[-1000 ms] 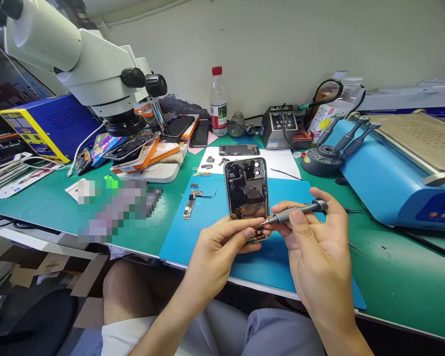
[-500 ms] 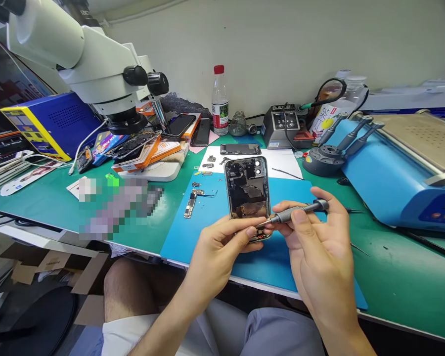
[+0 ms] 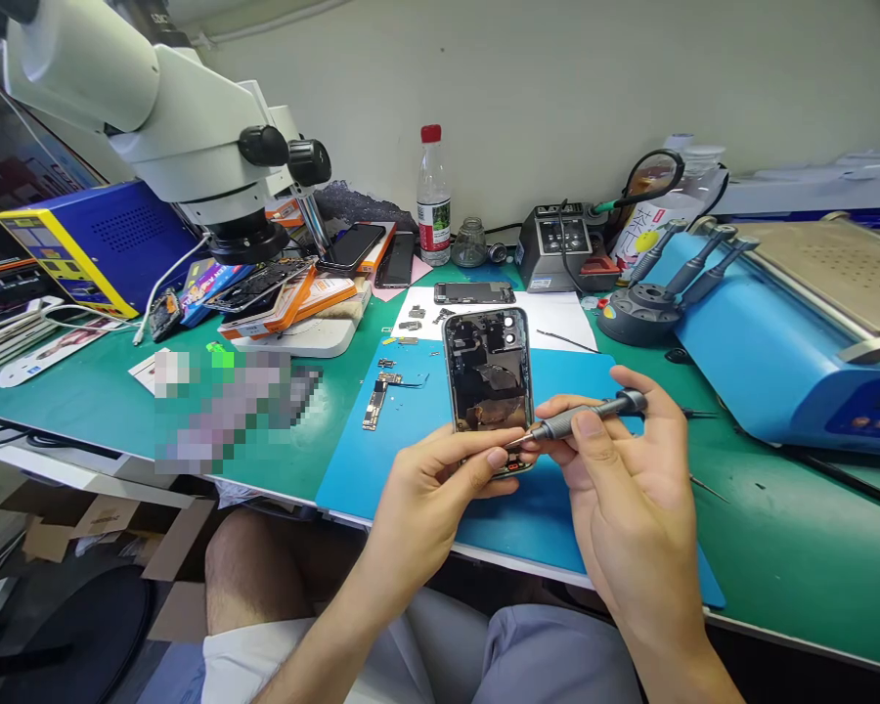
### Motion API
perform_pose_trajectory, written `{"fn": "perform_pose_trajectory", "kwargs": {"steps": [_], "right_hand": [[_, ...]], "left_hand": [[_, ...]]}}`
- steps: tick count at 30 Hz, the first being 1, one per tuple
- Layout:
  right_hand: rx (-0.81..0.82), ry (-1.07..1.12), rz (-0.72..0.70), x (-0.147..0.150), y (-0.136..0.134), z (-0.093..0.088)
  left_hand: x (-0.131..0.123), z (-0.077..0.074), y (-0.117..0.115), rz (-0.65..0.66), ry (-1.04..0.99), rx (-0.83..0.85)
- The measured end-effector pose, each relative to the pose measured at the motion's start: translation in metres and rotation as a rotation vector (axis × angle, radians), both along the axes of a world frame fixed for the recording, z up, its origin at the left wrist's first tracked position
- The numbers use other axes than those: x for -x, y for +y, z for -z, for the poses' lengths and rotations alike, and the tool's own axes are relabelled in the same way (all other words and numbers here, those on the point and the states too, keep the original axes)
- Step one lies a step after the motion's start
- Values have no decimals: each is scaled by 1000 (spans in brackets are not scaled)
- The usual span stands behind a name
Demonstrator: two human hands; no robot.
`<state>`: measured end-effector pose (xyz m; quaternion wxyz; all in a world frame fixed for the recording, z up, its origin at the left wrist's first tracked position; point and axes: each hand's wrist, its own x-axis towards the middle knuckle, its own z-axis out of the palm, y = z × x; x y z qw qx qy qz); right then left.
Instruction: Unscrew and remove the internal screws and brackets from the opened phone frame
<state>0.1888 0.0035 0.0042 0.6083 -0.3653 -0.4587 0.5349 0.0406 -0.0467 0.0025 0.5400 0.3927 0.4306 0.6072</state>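
An opened phone housing (image 3: 488,376) is tilted up over the blue mat (image 3: 359,469), its dark inside facing me. My left hand (image 3: 440,499) grips its lower end, thumb and index finger close to the screwdriver's tip. In my right hand (image 3: 623,489) is a grey screwdriver (image 3: 579,418), slanting down to the left, with its tip at the lower inside of the housing. The fingers hide the exact contact point. Left of the housing, a phone logic board (image 3: 375,401) lies on the mat with small parts around it.
A phone screen (image 3: 473,292) and small parts lie on white paper (image 3: 557,318). A microscope (image 3: 220,176) overhangs the left side. Behind stand a bottle (image 3: 433,210) and a soldering station (image 3: 555,244). To the right are a screwdriver stand (image 3: 641,313) and a blue machine (image 3: 770,362).
Both hands, the phone housing and the screwdriver hold nearly the same pose. The whole view has shifted very slightly.
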Motion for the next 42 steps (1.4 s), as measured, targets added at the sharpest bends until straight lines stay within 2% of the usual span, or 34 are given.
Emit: {"fn": "perform_pose_trajectory", "kwargs": {"steps": [7,13,16,19,23,31,42], "right_hand": [[58,80,-10,0,3,-5],[48,121,45,-4,4,-7],[-32,48,89,-5,5,-10],[-132,-113,97,-3,7,-15],[-219,-266,17,1,10,-15],[-264,-343,-62,4,7,-2],[-238,-422,-93,8,3,-1]], "left_hand": [[2,2,-1,40,0,-11],[7,3,-1,167,52,-30],[9,6,1,133,43,-24],[8,10,2,134,45,-39],[8,10,1,161,58,-65],[8,5,4,155,41,-13],[7,7,5,151,-7,5]]}}
